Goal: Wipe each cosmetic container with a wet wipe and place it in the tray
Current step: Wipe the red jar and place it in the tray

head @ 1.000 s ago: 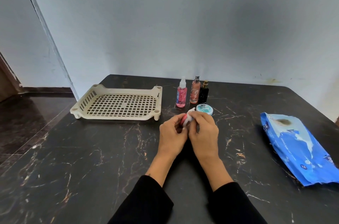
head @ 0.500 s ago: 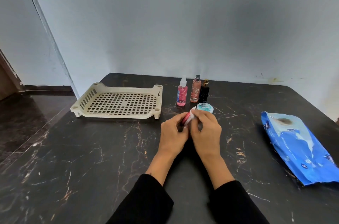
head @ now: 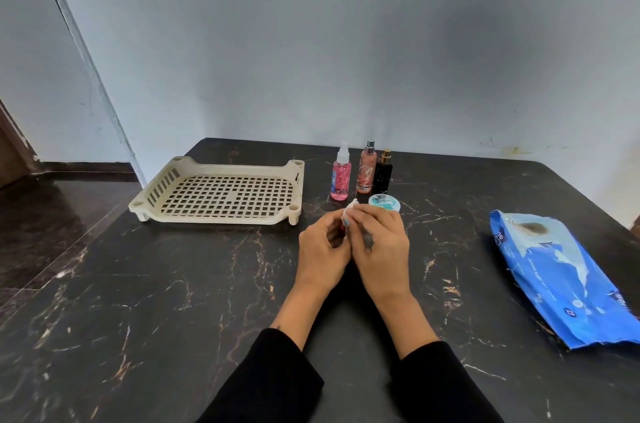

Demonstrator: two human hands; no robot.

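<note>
Black marble table point(head: 173, 301): empty tray point(head: 221, 215), four upright containers point(head: 365, 173) alongside.

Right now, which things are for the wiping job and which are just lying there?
For the job: hands, wet wipe, small red container, pink bottle, peach bottle, black bottle, round jar, tray, wipes pack.
Lying about: nothing else.

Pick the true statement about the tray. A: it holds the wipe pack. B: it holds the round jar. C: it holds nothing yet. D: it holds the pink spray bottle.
C: the tray shows only its bare grid, while the bottles, the jar and the wipe pack all sit on the table.
</note>
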